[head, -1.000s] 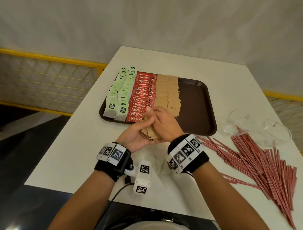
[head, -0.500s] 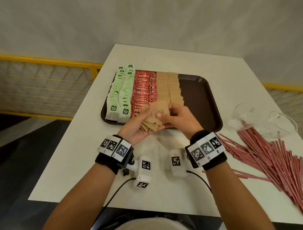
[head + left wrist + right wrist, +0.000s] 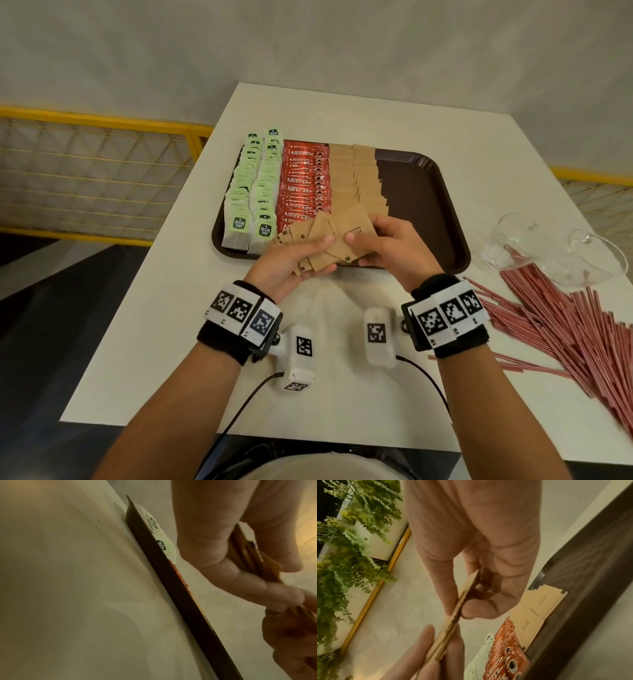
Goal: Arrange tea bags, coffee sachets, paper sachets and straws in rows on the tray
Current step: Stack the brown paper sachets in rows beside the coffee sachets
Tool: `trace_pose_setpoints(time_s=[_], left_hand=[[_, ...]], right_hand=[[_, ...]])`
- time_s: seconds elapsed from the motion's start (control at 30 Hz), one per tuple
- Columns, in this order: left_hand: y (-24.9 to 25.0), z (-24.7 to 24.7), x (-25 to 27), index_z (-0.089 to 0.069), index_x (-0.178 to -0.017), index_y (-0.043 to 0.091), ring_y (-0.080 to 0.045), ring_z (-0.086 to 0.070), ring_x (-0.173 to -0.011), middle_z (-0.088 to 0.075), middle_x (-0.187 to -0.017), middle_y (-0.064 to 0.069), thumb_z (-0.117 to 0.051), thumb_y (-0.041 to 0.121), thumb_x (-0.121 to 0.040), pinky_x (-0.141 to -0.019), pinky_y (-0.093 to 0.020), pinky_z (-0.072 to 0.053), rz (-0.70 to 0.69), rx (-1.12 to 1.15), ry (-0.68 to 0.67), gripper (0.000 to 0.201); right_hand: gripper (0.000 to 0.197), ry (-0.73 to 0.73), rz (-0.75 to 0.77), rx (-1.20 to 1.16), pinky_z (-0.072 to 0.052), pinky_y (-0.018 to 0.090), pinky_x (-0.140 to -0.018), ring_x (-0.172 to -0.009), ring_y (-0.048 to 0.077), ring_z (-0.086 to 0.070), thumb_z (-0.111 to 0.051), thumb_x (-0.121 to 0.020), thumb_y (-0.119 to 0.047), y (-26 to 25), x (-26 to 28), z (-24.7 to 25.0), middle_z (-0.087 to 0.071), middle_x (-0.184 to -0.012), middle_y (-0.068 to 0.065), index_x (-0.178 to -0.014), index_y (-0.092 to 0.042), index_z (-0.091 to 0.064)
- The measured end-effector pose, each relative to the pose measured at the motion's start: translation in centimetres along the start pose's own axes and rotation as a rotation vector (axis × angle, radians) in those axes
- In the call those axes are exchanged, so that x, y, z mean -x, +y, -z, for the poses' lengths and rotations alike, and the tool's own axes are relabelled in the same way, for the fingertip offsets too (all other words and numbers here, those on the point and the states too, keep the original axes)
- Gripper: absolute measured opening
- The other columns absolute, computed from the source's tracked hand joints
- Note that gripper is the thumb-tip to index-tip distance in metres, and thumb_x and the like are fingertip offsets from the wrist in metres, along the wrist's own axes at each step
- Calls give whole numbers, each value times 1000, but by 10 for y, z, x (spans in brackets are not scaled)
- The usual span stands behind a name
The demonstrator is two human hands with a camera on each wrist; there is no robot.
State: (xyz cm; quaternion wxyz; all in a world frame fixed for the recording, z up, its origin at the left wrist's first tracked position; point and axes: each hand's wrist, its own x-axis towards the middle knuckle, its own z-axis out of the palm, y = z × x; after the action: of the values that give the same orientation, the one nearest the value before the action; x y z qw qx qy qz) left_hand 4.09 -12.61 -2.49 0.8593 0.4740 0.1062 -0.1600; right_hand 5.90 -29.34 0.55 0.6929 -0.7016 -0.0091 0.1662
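The left hand (image 3: 291, 262) grips a fanned stack of brown paper sachets (image 3: 318, 240) above the dark brown plastic tray's (image 3: 442, 212) near edge; the right hand (image 3: 387, 246) pinches the top one, with the unfinished sachet row just beyond it

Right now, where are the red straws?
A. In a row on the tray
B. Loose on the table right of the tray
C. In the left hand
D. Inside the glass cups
B: the red straws lie scattered on the white table, right of the brown tray, none on it.
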Motion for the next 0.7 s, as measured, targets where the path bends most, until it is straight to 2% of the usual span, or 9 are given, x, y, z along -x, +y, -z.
trace_pose_setpoints(time_s=[0.1,0.33,0.4,0.47,0.57,0.67,0.7], left_hand=[[0,3,0,-63,-100,11,-14,-70,-78,-73,-88,-4,-57,-2,-85,-61,-21,-57,-44,62,6,20],[-2,3,3,-61,-100,12,-16,-67,-85,-72,-90,-4,-53,0,-87,-70,-24,-58,-67,134,-33,20],[-3,1,3,-61,-108,11,-18,-67,-92,-72,-98,-5,-57,3,-82,-77,-28,-57,-95,128,-35,27],[-3,-1,3,-60,-113,10,-16,-67,-95,-72,-100,-4,-57,5,-84,-82,-29,-56,-100,72,-33,30],[-2,0,2,-60,-114,9,-16,-68,-95,-72,-99,-3,-57,1,-86,-84,-31,-55,-96,29,-6,29],[-4,1,2,-57,-122,7,-20,-66,-104,-69,-112,-9,-63,2,-79,-87,-32,-55,-99,40,9,44],[-4,0,1,-57,-122,9,-20,-66,-104,-68,-113,-9,-63,2,-79,-87,-31,-55,-102,51,12,44]], right_hand=[[13,11,-39,-107,-52,19,-57,-82,17,-64,-62,-86,-3,5,4,1,-68,-97,7,-97,-10,-65],[22,56,-67,-286,-55,19,-58,-84,18,-67,-58,-88,-5,9,13,3,-69,-106,12,-109,-5,-62],[21,37,-95,-244,-54,21,-59,-86,16,-67,-60,-88,-7,12,16,0,-69,-104,9,-109,-7,-64],[19,-7,-112,-137,-55,23,-62,-87,15,-67,-62,-87,-9,17,20,-4,-70,-102,5,-106,-10,-66],[20,17,-57,-81,-55,23,-65,-88,14,-66,-62,-87,-9,18,22,-6,-70,-103,4,-107,-11,-66],[17,42,-13,-42,-54,24,-67,-87,16,-64,-62,-87,-7,12,17,-3,-68,-103,7,-103,-13,-65],[16,37,-17,-27,-53,25,-68,-87,17,-64,-62,-87,-6,10,15,-2,-68,-101,6,-100,-13,-65]])
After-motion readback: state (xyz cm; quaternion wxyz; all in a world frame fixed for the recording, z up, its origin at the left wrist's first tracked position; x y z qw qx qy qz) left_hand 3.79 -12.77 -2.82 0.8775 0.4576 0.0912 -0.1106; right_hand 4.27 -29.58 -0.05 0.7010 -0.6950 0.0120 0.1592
